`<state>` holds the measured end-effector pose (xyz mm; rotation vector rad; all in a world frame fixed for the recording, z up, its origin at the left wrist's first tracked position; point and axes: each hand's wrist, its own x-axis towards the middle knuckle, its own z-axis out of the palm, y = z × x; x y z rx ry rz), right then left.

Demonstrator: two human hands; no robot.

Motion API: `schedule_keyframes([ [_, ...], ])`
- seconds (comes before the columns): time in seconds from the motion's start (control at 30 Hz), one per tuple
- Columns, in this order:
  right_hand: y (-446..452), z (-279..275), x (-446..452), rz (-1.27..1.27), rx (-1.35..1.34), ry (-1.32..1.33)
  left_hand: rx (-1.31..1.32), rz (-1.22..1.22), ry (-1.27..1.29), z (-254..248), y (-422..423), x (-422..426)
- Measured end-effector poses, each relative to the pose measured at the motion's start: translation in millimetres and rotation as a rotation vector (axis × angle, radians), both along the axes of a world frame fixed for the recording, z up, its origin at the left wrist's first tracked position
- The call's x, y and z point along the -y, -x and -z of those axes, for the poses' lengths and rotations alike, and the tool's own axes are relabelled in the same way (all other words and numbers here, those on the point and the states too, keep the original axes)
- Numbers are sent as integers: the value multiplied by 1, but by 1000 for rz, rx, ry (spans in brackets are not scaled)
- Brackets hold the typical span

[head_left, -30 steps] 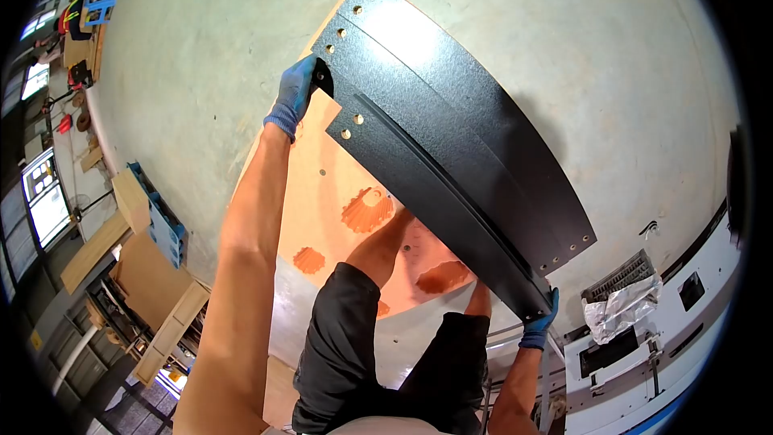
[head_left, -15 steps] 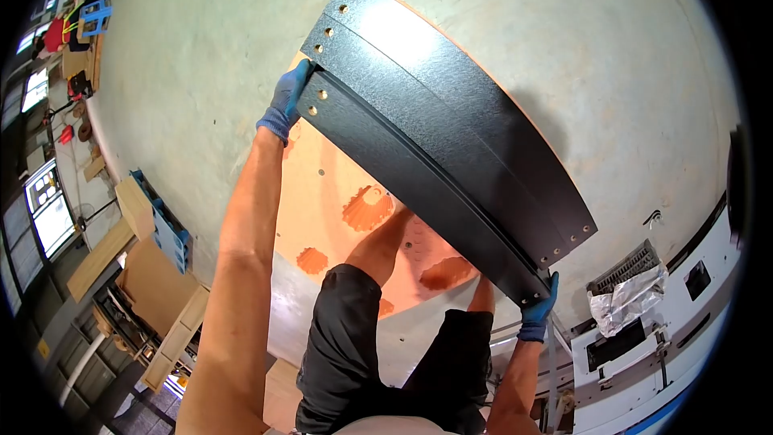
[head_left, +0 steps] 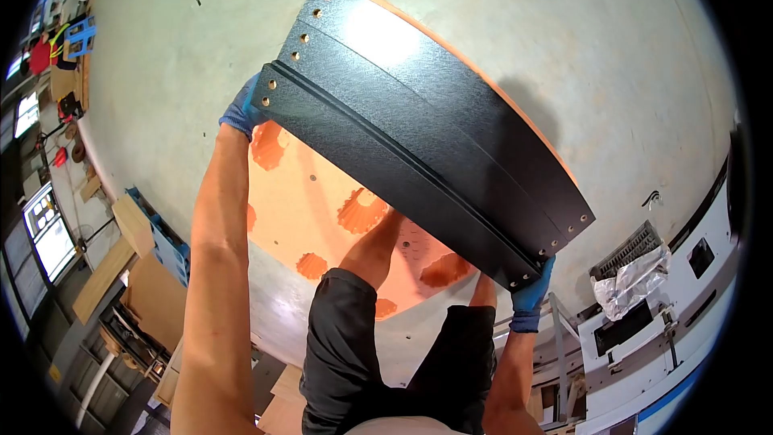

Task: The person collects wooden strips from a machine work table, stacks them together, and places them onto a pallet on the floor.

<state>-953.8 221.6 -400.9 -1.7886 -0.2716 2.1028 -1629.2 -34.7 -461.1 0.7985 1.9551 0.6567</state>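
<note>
A long black board (head_left: 378, 161) with holes at both ends is held between my gloved hands. It lies lengthwise against a wider black panel (head_left: 435, 105) with a curved outer edge and more holes at its corners. My left hand (head_left: 244, 105) grips the board's upper left end, its fingers partly behind it. My right hand (head_left: 533, 294) is closed round the lower right end. Beneath both pieces is an orange panel (head_left: 306, 213) with shell-shaped reliefs, partly hidden by the boards and my leg.
At the right, a crumpled silver sheet (head_left: 632, 286) lies by a dark grille on white equipment (head_left: 700, 306). Wooden boards (head_left: 105, 278) and a blue pallet (head_left: 169, 250) stand at the left. A person in red (head_left: 40, 56) is at the far upper left.
The black board's left end has moved left and up, in line with the panel's left edge. My left hand moved with it, and the gap between the pieces narrowed. The view shifted slightly.
</note>
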Motion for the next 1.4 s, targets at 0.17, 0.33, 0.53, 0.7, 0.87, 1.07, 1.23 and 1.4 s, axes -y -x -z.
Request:
schedule_keyframes([
  [0.17,-2,3,3,61,-16,35,92,-51,10,-2,1,-1],
  [0.33,-9,9,3,53,-11,28,50,-58,-23,-12,-8,-6],
  [0.53,-13,10,3,29,-5,6,43,-37,-25,4,-1,6],
  [0.7,-10,9,3,51,-18,12,134,-67,-128,9,4,7],
  [0.87,-14,10,2,33,-1,-4,442,-696,-317,52,-4,38],
  [1.07,-30,18,3,89,-13,32,903,-1338,-607,-20,-213,-24],
  [1.23,-61,-6,14,-61,292,-385,1051,-1664,-443,-69,-358,-77],
  [1.4,24,-103,1,-1035,640,-1327,985,-1539,-590,-109,-396,-141],
])
